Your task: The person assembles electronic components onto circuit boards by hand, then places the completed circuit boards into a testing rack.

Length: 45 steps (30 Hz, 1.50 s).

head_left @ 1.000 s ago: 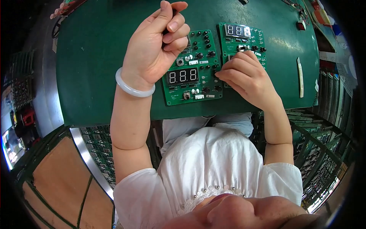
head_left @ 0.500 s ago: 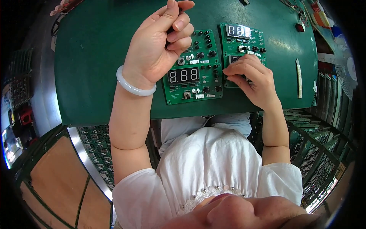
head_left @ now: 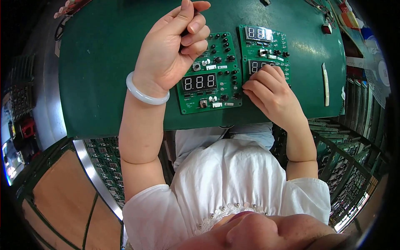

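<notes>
On the green table lie two green circuit boards with digit displays. Raised over the upper left of the left board [head_left: 192,105] is my left hand [head_left: 164,52], wearing a pale bangle, its fingers curled round a dark thing that is mostly hidden. My right hand [head_left: 273,93] rests over the lower part of the right board [head_left: 251,51], with fingers bent and pressed together just below the lower digit display [head_left: 255,66]. Whatever sits in that pinch cannot be made out. A shinier upper display [head_left: 259,33] shows above it.
A pale narrow strip [head_left: 326,85] lies on the table [head_left: 108,83] at the right. A red switch-like part with wires [head_left: 327,29] is near the far right corner. Racks filled with boards [head_left: 346,166] stand below the table's right side; another stack [head_left: 104,162] is at the left.
My right hand has shifted slightly down, its fingers more curled, uncovering more of the right board's lower display. My left hand keeps nearly the same pose.
</notes>
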Available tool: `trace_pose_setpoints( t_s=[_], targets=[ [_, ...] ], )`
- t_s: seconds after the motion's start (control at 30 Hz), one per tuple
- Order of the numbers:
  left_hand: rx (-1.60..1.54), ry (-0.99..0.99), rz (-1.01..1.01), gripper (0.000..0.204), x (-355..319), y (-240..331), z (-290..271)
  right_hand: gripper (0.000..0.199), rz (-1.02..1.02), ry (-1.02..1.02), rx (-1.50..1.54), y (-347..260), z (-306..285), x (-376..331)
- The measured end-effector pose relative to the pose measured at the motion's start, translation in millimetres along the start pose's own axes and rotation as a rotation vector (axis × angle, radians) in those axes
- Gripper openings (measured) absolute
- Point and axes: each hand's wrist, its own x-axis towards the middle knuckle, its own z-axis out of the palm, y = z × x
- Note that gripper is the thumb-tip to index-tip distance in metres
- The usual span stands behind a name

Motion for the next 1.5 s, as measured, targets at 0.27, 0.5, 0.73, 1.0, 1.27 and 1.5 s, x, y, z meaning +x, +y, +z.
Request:
trace_pose_setpoints(
  t_s=[0.27,0.5,0.73,1.0,1.27,1.5],
  targets=[
    [-0.006,-0.02,0.01,0.031,1,-2,-1,0.019,-0.019,0.05,0.161,5,4,6],
    [0.0,-0.018,0.009,0.03,2,-2,-1,0.018,-0.013,0.126,0.138,5,9,8],
    [0.167,0.024,-0.006,0.034,-1,-2,8,0.019,-0.071,0.188,0.218,-5,7,25],
    [0.368,-0.066,-0.064,0.033,-4,-5,16,0.018,-0.069,0.136,0.104,-4,16,31],
    [0.437,0.024,-0.057,0.027,-4,-5,25,0.017,-0.094,0.174,0.056,-6,19,31],
    [0.548,-0.046,-0.116,0.024,-6,-10,21,0.019,-0.01,0.239,0.134,-5,7,30]
  ],
)
